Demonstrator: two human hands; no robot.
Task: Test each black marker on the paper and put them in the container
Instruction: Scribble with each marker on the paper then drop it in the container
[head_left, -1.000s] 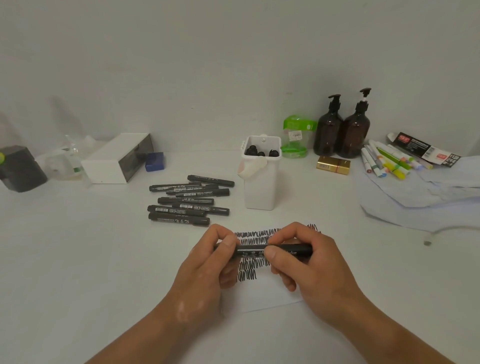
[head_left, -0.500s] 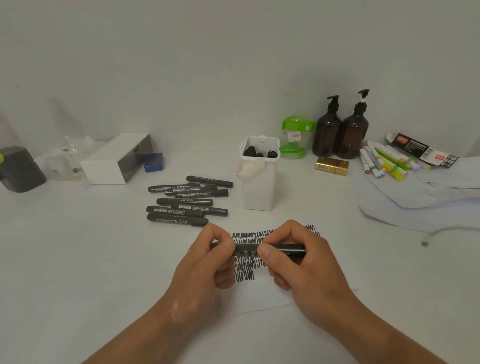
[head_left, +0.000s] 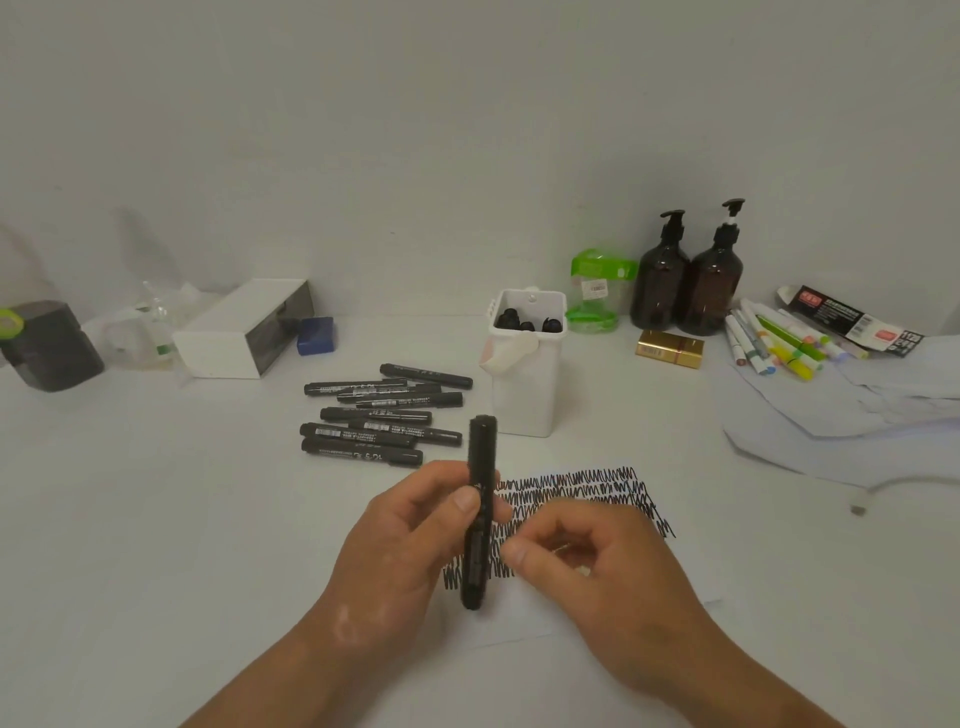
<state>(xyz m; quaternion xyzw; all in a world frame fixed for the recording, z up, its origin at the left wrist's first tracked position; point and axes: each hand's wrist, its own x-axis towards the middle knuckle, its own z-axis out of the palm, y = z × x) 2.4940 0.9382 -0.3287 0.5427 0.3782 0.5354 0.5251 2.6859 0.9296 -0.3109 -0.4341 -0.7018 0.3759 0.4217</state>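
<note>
My left hand (head_left: 400, 545) grips a capped black marker (head_left: 480, 499) that stands nearly upright above the paper (head_left: 571, 499). The paper lies in front of me, covered with black scribbles. My right hand (head_left: 597, 566) hovers just right of the marker, fingers loosely curled, holding nothing. Several more black markers (head_left: 382, 415) lie in a pile at the centre left. The white container (head_left: 527, 379) stands behind the paper with several black markers inside it.
Behind the container stand two brown pump bottles (head_left: 685, 280), a green-lidded jar (head_left: 597, 291) and a gold box (head_left: 670, 349). Coloured pens (head_left: 774, 343) and loose papers lie at the right. A white box (head_left: 244, 327) and a dark object (head_left: 49, 345) are at the left.
Both hands held the marker level across the paper. My right hand has let go, and my left hand has swung the marker upright.
</note>
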